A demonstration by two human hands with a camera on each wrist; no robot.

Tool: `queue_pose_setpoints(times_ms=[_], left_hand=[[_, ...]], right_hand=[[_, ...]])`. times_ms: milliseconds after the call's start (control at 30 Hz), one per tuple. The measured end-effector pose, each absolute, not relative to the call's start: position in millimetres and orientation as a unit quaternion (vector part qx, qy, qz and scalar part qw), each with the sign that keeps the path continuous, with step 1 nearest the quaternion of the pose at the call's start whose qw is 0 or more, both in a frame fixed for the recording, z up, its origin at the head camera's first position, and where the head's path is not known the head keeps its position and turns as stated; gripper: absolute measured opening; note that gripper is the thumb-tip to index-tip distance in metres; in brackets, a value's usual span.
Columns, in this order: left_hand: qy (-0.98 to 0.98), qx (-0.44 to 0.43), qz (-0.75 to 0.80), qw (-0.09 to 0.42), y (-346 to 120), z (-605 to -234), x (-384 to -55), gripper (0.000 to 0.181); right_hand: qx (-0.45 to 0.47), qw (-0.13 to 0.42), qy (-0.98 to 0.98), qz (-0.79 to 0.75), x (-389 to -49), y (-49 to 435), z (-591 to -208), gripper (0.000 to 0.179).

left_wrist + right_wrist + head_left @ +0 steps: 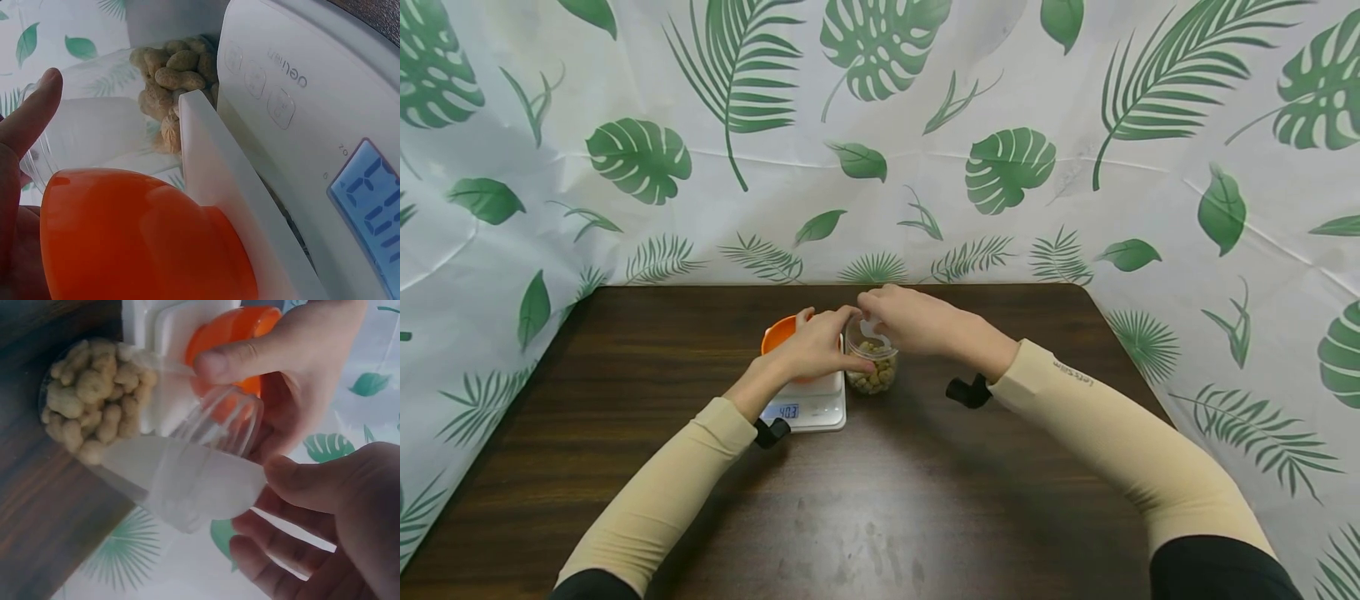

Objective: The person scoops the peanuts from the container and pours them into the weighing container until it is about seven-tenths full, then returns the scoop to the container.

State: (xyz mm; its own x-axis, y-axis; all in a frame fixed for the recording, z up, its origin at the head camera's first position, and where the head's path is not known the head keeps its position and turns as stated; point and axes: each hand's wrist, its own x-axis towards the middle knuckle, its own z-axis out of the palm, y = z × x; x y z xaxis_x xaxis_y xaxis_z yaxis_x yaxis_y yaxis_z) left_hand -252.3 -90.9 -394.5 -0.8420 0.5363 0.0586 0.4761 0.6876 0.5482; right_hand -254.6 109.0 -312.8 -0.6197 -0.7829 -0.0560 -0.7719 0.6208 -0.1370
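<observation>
A clear plastic jar (883, 367) stands upright beside the scale, its lower part filled with unshelled peanuts (94, 394). My left hand (816, 344) holds the jar near its mouth, the thumb lying on the near wall. Inside the jar, above the peanuts, is a translucent white plastic piece (187, 481) whose kind I cannot make out. My right hand (917, 321) pinches this piece at the jar's mouth between thumb and fingers. An orange bowl (137, 231) sits on the white kitchen scale (820, 411), partly hidden behind my left hand in the head view.
The scale's lit display (780, 412) appears to read 40.3. A dark brown wooden table (880, 500) bears everything. Behind it hangs a white sheet (790, 183) printed with green leaves, close past the table's far edge.
</observation>
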Motion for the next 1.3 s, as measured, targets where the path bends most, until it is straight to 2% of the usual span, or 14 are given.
queue_pose_setpoints(times_ms=[500, 600, 800, 1100, 1300], left_hand=[[0.914, 0.278, 0.291, 0.054, -93, -395, -254, 0.083], [0.914, 0.279, 0.291, 0.053, -93, -396, -254, 0.082], [0.912, 0.279, 0.295, 0.053, -92, -396, -253, 0.082], [0.917, 0.278, 0.282, 0.047, -92, -394, -254, 0.086], [0.916, 0.279, 0.285, 0.049, -93, -396, -254, 0.085]], right_hand=[[-0.423, 0.084, 0.901, 0.042, -248, 95, -304, 0.029], [-0.424, 0.098, 0.9, 0.021, -251, 95, -312, 0.03], [-0.418, 0.108, 0.9, -0.062, -263, 106, -326, 0.02], [-0.371, 0.11, 0.909, -0.152, -267, 112, -329, 0.012], [-0.387, 0.075, 0.901, -0.18, -264, 114, -340, 0.013]])
